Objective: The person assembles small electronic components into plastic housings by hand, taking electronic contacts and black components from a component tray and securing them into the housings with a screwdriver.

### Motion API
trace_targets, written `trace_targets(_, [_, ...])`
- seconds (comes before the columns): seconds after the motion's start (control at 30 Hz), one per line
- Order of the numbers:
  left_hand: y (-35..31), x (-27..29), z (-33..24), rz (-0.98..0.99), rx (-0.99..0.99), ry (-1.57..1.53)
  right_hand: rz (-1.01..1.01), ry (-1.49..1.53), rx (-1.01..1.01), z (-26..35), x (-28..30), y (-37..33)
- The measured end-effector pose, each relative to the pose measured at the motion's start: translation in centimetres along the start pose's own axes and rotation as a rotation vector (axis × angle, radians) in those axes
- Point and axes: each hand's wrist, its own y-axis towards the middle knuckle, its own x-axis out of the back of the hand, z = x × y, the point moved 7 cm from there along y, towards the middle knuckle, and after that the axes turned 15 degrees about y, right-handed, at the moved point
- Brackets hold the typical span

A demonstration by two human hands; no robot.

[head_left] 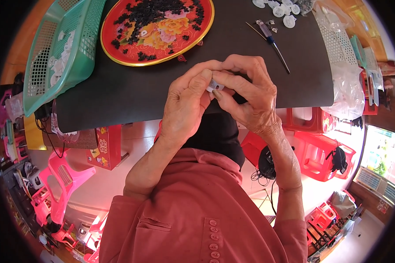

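**A:** What's being held?

**B:** Small white plastic part [214,84], pinched between both hands just above the near edge of the black mat [131,94]. Mostly hidden by fingers, so I can't tell its exact shape.

**A:** Hand states?

**B:** Left hand [185,105] is curled, thumb and forefinger closed on the part from the left. Right hand [250,94] is curled too, its thumb pressed to the part from the right, other fingers arched over the top. Fingertips of both hands are touching each other around it.

**A:** What's close by?

**B:** A thin screwdriver [272,40] with a clear handle lies on the mat up and to the right of the hands, angled, not touching them. Beyond it, at the top edge, is a cluster of white round parts [280,8].

**A:** Left side?

**B:** Round red tray [118,48] with a gold rim and flower print, heaped with small black pieces [162,11]. A few have spilled onto the mat beside the rim. Further left is a green mesh basket [44,57], tilted, with white parts inside.

**A:** Right side?

**B:** White perforated basket [333,39] at the mat's right edge, and a clear plastic bag [349,94] hanging off the corner.

**A:** Under the table?

**B:** Red plastic stools [322,160] to the right, pink plastic chair [61,175] to the left. The person wears a salmon-pink buttoned shirt [193,219].
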Motion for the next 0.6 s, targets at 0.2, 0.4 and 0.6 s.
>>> trace_targets(0.2, [0.3,0.4,0.1,-0.016,-0.039,-0.029,-0.098,0.161,-0.144,-0.3,1.3,0.0])
trace_targets(0.4, [0.5,0.3,-0.4,0.028,-0.049,-0.078,-0.175,0.293,-0.354,-2.2,1.8,-0.8])
trace_targets(0.6, [0.8,0.3,-0.2,0.034,-0.033,-0.139,-0.195,0.288,-0.324,-2.6,1.6,-0.9])
